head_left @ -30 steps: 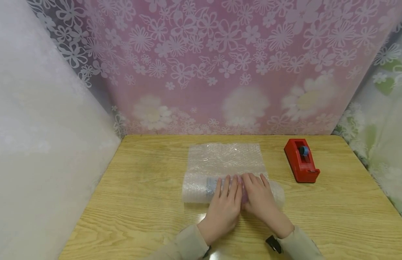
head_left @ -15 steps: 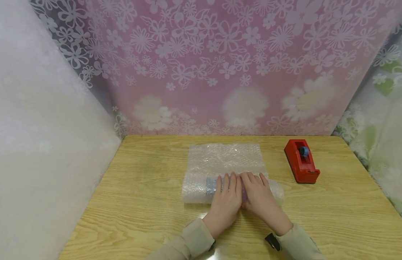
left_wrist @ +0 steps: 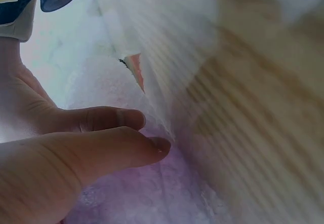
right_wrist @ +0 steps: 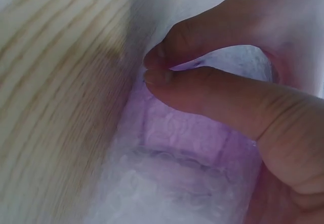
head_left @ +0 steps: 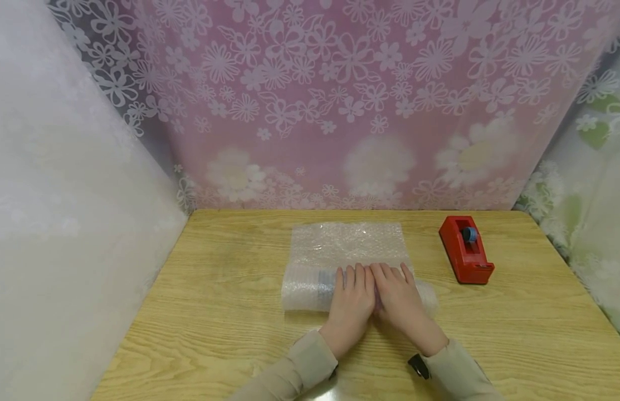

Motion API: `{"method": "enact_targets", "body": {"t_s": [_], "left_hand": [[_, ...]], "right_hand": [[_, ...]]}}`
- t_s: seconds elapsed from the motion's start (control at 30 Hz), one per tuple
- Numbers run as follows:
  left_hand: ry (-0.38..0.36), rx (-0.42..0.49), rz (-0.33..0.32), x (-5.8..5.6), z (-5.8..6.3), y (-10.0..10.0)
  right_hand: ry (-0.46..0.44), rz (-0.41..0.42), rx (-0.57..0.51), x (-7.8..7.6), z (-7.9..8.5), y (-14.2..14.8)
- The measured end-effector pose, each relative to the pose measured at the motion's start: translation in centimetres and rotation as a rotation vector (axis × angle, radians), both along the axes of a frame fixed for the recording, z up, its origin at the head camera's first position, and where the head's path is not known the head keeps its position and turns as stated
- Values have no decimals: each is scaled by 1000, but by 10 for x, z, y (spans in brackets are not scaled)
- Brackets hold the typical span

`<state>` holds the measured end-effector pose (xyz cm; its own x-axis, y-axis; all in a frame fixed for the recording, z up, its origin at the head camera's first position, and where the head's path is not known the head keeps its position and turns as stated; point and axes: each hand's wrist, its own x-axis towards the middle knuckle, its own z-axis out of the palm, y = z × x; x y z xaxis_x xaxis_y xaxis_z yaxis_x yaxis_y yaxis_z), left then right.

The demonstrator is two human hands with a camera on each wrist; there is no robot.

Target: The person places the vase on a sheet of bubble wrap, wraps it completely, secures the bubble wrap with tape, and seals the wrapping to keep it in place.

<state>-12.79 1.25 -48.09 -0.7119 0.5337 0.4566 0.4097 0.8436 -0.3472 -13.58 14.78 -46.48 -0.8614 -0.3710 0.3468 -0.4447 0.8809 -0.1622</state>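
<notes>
A roll of bubble wrap (head_left: 302, 291) lies across the table, with a bluish and purple item showing through its layers. My left hand (head_left: 351, 312) and right hand (head_left: 402, 303) grip its middle side by side. The fingers lie over the top, and both thumbs press the near side, tips close together. In the left wrist view, my left thumb (left_wrist: 111, 153) sits just below the right one (left_wrist: 101, 118). The purple part (right_wrist: 187, 127) shows under the thumbs in the right wrist view. Most of the wrapped item is hidden. Beyond the roll, a flat stretch of bubble wrap (head_left: 347, 242) continues toward the back.
A red tape dispenser (head_left: 467, 256) with a small blue tape roll (head_left: 469, 234) stands at the right rear of the wooden table (head_left: 214, 289). A pink flowered curtain (head_left: 315, 111) hangs behind, with pale cloth (head_left: 64, 195) along the left side.
Both hands have shifted slightly forward on the roll, the left wrist also a little to the right. The roll has hardly moved, and the dispenser stays put.
</notes>
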Motion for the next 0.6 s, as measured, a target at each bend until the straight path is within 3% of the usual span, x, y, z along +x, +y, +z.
{"method": "enact_targets", "body": {"t_s": [0.23, 0.6], "left_hand": [[10, 14, 8, -9, -3, 2], [-120, -25, 32, -10, 7, 5]], "right_hand": [[-37, -5, 38, -7, 1, 0], [-161, 0, -3, -11, 3, 4]]}}
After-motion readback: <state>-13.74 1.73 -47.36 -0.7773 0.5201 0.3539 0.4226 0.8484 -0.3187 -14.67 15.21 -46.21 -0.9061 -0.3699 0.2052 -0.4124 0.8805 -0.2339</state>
